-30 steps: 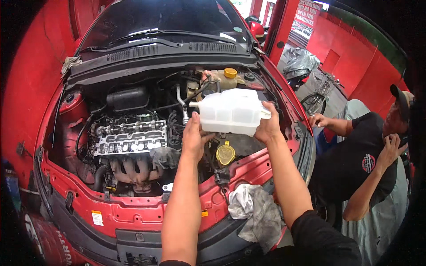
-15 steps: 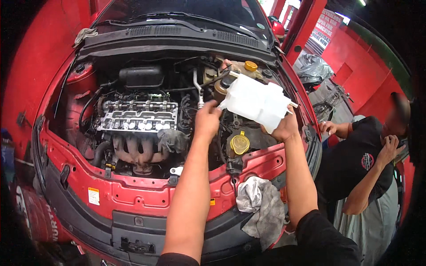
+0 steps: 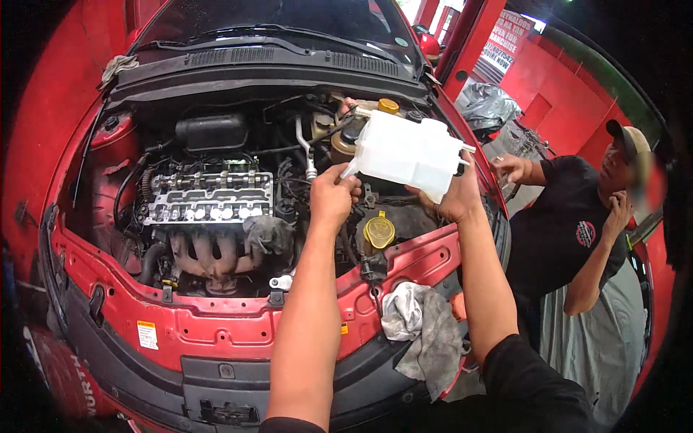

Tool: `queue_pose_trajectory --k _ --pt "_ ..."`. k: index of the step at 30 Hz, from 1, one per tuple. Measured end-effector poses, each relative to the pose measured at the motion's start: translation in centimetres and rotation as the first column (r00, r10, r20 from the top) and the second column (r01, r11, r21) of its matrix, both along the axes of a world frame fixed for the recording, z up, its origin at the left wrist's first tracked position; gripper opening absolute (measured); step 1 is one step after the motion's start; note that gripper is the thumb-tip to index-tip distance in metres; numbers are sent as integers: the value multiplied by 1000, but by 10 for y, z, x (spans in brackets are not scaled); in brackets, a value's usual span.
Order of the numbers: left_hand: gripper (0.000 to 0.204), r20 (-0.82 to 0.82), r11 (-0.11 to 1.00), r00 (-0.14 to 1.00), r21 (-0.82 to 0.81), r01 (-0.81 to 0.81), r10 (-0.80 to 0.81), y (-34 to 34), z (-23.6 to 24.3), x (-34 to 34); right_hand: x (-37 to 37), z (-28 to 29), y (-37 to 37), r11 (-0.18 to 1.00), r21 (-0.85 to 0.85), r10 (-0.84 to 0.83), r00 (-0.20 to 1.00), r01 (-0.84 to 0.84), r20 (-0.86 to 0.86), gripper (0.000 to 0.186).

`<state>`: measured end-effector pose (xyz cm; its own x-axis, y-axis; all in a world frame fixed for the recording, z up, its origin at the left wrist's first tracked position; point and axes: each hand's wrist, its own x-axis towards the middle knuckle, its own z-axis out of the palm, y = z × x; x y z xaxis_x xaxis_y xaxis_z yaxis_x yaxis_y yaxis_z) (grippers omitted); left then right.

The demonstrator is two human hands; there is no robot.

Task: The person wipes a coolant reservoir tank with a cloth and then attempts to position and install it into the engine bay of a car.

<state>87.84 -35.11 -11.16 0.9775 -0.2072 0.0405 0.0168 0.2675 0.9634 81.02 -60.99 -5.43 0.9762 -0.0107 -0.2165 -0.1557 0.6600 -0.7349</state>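
Observation:
A white translucent coolant reservoir (image 3: 404,150) is held over the right side of the engine bay, with short pipe stubs at its right end. My left hand (image 3: 334,198) is closed with its fingers at the reservoir's lower left corner, pinching a small projection there. At the opposite end, my right hand (image 3: 460,196) grips the lower right part from beneath; some of its fingers are hidden behind the reservoir. Below the reservoir is a yellow cap (image 3: 379,231). A brown reservoir with a dark cap (image 3: 352,133) is partly covered at its left.
An opened engine (image 3: 209,195) with exposed camshafts fills the bay's left half, a dark rag (image 3: 267,237) at its edge. A grey cloth (image 3: 426,335) hangs over the red front panel (image 3: 238,328). Another person (image 3: 563,224) stands close on the right, one hand near the fender.
The reservoir has tilted a little more level in my hands, and both hands remain on it. The view has shifted slightly. The person on the right has raised their head and hand.

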Motion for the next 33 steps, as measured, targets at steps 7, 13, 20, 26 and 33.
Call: queue_pose_trajectory --k 7,13,20,26,33 --pt "39 138 983 990 182 -40 14 -35 -22 -12 -17 -25 -16 975 -58 -194 951 214 241 76" --pt "35 232 960 973 274 -62 -4 -39 -15 -28 -29 -44 -25 943 -34 -313 915 332 256 68" --pt "31 178 971 982 238 22 -66 -56 -8 -38 -43 -77 -102 911 -355 -38 900 210 435 62" --pt "20 199 985 978 151 -88 56 -53 -15 -29 -37 -77 -87 273 -907 -3 943 321 333 66" --pt "24 43 979 990 145 -143 138 -58 -20 -22 -32 -76 -50 910 -159 -333 903 383 270 60"
